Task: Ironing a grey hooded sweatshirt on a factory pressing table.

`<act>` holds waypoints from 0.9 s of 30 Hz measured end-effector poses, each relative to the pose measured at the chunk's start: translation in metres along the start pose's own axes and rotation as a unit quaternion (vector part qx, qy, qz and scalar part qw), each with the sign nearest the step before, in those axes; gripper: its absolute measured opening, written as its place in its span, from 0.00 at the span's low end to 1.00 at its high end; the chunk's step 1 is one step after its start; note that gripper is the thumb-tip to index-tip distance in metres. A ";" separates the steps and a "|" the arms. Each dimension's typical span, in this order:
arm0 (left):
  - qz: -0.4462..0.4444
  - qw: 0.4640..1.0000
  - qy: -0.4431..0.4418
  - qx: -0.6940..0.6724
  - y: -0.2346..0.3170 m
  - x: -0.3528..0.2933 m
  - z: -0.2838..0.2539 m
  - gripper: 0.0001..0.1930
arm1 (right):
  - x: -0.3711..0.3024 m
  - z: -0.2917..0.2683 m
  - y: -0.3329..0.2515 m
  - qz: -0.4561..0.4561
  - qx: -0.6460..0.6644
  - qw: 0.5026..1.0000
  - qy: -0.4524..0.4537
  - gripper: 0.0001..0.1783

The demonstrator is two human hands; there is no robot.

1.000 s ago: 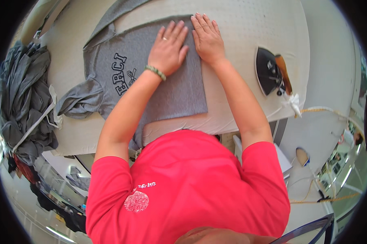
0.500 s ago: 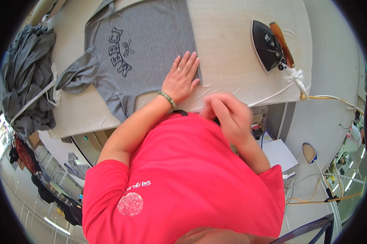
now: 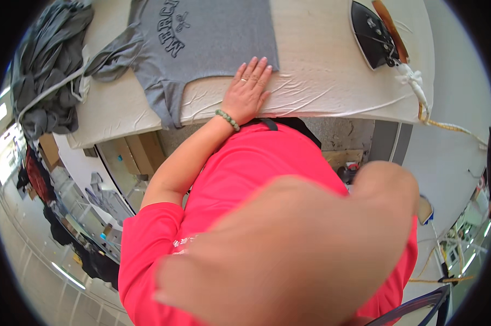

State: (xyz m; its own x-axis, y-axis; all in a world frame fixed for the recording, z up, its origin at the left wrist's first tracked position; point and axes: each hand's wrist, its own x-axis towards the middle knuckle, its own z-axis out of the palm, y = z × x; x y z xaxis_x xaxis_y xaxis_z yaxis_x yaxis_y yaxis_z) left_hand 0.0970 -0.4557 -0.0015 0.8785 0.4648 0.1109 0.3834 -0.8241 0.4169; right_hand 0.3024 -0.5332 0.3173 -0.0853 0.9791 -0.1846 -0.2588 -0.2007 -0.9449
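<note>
My left hand point(image 3: 247, 89) lies flat with fingers stretched out. Its fingertips rest on the hem of a grey sweatshirt point(image 3: 223, 43), near one corner, and its palm is on the pale covered table point(image 3: 305, 81). Dark lettering and a small bow motif mark the sweatshirt, which is spread out; its far part is cut off by the picture's upper edge. Raised close to the camera, my right hand point(image 3: 289, 239) is large and smeared by motion, hiding much of my red shirt. Its fingers cannot be made out, nor whether they hold anything.
At the table's right end stands a black iron point(image 3: 369, 35) with a wooden handle, its wrapped cord point(image 3: 446, 126) trailing off the right edge. A heap of dark grey garments point(image 3: 49, 70) hangs over the left end. Cardboard boxes point(image 3: 142, 155) stand beneath the table.
My right hand has come up from the table's front edge toward the camera. The left hand has slid off most of the sweatshirt toward me. The whole view has shifted.
</note>
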 end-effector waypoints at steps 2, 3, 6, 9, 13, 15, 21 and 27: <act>-0.009 1.000 0.019 -0.011 -0.007 -0.012 0.003 0.33 | -0.005 -0.003 0.013 0.022 0.031 0.999 0.011 0.15; -0.010 0.999 0.032 -0.020 -0.012 -0.016 0.007 0.31 | -0.009 -0.007 0.024 0.030 0.045 0.998 0.011 0.16; -0.022 0.994 0.084 -0.062 -0.018 -0.011 0.003 0.28 | 0.023 -0.035 0.087 0.038 -0.107 0.985 0.126 0.16; -0.033 0.983 0.148 -0.105 -0.029 0.011 0.001 0.26 | 0.061 -0.085 0.248 0.019 -0.349 0.911 0.219 0.13; -0.055 0.982 0.160 -0.083 -0.037 0.021 0.009 0.24 | 0.085 -0.076 0.287 0.016 -0.420 0.882 0.215 0.14; -0.058 0.985 0.153 -0.059 -0.037 0.022 0.012 0.23 | 0.087 -0.075 0.292 0.015 -0.441 0.872 0.212 0.13; -0.062 0.987 0.142 -0.052 -0.033 0.024 0.010 0.23 | 0.095 -0.073 0.292 0.018 -0.310 0.923 0.228 0.14; -0.066 0.984 0.152 -0.066 -0.032 0.024 0.009 0.22 | 0.108 -0.081 0.286 0.197 -0.130 0.951 0.198 0.22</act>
State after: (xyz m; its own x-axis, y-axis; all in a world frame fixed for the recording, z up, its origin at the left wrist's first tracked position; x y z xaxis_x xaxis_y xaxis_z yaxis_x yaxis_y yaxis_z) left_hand 0.1084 -0.4211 -0.0205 0.6898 0.6570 0.3042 0.4306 -0.7101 0.5570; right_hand 0.2972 -0.4826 0.0054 0.2564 0.7756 -0.5768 -0.0299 -0.5901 -0.8068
